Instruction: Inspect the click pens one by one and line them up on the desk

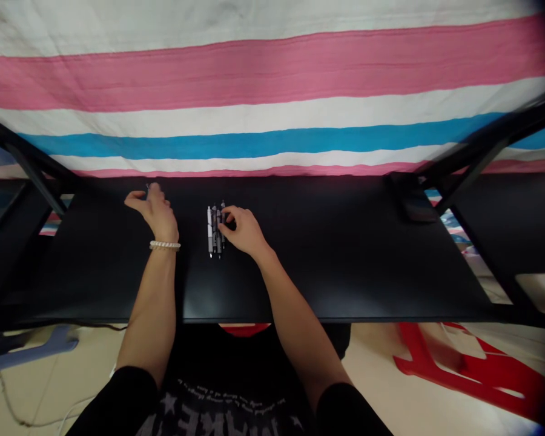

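Note:
Several pens lie side by side, lengthwise to me, left of the middle of the black table. A white pen (209, 230) is at the left end of the row, with dark and grey pens (218, 239) close beside it. My right hand (243, 230) is at the row's right side, its thumb and curled fingers around the rightmost dark pen (223, 208). Further left, my left hand (155, 212) is over the table, thumb spread away from the fingers. A small greyish thing (148, 186) shows by its fingertips, too blurred to name.
The black table (345, 260) has dark metal struts (472, 163) at both sides. A dark flat object (413, 197) lies at the back right. A striped cloth (272, 72) hangs behind. Red stools (476, 369) stand on the floor at right.

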Available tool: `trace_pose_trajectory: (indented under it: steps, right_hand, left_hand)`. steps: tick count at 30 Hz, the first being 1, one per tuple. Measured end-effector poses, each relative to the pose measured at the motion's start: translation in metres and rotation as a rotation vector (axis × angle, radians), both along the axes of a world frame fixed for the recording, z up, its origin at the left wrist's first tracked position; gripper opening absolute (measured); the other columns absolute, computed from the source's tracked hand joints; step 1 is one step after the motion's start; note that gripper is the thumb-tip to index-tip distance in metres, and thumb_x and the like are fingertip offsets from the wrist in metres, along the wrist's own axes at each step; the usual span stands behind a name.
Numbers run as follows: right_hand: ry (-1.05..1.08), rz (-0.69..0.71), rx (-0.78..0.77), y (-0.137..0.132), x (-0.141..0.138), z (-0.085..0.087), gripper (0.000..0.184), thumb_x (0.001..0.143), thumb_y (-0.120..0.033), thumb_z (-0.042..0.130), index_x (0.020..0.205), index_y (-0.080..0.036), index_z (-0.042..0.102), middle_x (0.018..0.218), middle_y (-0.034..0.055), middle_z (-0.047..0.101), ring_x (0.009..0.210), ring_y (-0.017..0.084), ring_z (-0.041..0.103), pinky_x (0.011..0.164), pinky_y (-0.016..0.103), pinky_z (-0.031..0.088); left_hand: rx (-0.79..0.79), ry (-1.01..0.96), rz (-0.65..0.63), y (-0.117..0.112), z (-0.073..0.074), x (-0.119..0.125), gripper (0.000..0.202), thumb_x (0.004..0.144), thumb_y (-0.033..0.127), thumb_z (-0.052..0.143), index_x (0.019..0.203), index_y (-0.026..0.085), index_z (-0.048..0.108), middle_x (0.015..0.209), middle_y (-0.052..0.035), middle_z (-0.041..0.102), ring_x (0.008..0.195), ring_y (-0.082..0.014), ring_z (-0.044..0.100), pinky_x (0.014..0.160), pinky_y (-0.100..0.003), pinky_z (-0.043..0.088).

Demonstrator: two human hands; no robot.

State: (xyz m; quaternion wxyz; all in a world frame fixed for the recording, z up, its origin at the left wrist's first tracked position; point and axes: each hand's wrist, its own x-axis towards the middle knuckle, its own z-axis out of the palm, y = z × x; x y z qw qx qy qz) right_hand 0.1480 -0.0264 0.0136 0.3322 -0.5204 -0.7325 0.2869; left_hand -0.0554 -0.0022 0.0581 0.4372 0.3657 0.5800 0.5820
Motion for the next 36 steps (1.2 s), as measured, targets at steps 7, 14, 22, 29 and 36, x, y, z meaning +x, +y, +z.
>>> trace_pose_trajectory:
  steps: [7, 14, 22, 29, 36]
  right_hand:
    - [-0.135, 0.037, -0.033, -0.003, 0.002, 0.003, 0.022, 0.083, -0.009, 0.055, 0.094, -0.020, 0.070, 0.089, 0.0042, 0.062, 0.082, 0.018, 0.058, 0.078, 0.030, 0.044]
    - [-0.187, 0.042, -0.039, -0.006, 0.004, 0.006, 0.011, 0.087, -0.022, 0.059, 0.093, -0.020, 0.068, 0.091, 0.0056, 0.062, 0.080, 0.019, 0.057, 0.072, 0.030, 0.041]
    - [-0.182, 0.010, -0.050, -0.003, 0.007, 0.007, 0.014, 0.083, -0.015, 0.058, 0.085, -0.020, 0.072, 0.081, 0.0041, 0.059, 0.071, 0.016, 0.054, 0.069, 0.030, 0.041]
    - [-0.076, -0.044, -0.068, 0.001, 0.007, -0.001, 0.008, 0.075, -0.014, 0.066, 0.081, -0.018, 0.070, 0.074, 0.0027, 0.060, 0.071, 0.016, 0.056, 0.072, 0.031, 0.046]
    - [0.450, -0.049, -0.103, -0.001, -0.002, 0.002, 0.010, 0.076, -0.024, 0.062, 0.084, -0.020, 0.067, 0.075, 0.0008, 0.065, 0.067, 0.014, 0.061, 0.064, 0.027, 0.051]
  left_hand:
    - [-0.029, 0.696, 0.212, -0.008, -0.020, 0.007, 0.028, 0.072, 0.010, 0.068, 0.099, 0.016, 0.063, 0.109, -0.0191, 0.057, 0.107, -0.0383, 0.059, 0.085, -0.053, 0.051]
    - [-0.127, 1.053, 0.247, -0.010, -0.038, -0.002, 0.034, 0.068, -0.003, 0.056, 0.095, 0.015, 0.064, 0.128, -0.0228, 0.053, 0.124, -0.0483, 0.047, 0.101, -0.071, 0.034]
    - [-0.083, 1.008, 0.207, -0.008, -0.042, -0.008, 0.035, 0.062, -0.004, 0.056, 0.089, 0.017, 0.061, 0.117, -0.0191, 0.055, 0.123, -0.0432, 0.048, 0.104, -0.064, 0.039]
    - [0.029, 0.914, 0.317, -0.006, -0.031, -0.002, 0.032, 0.072, 0.000, 0.057, 0.098, 0.017, 0.061, 0.121, -0.0185, 0.055, 0.120, -0.0360, 0.052, 0.106, -0.057, 0.041]
    - [0.130, -0.024, 0.045, -0.001, -0.026, 0.036, 0.021, 0.084, 0.028, 0.073, 0.099, 0.018, 0.063, 0.099, -0.0100, 0.071, 0.086, -0.0187, 0.071, 0.080, -0.033, 0.055]
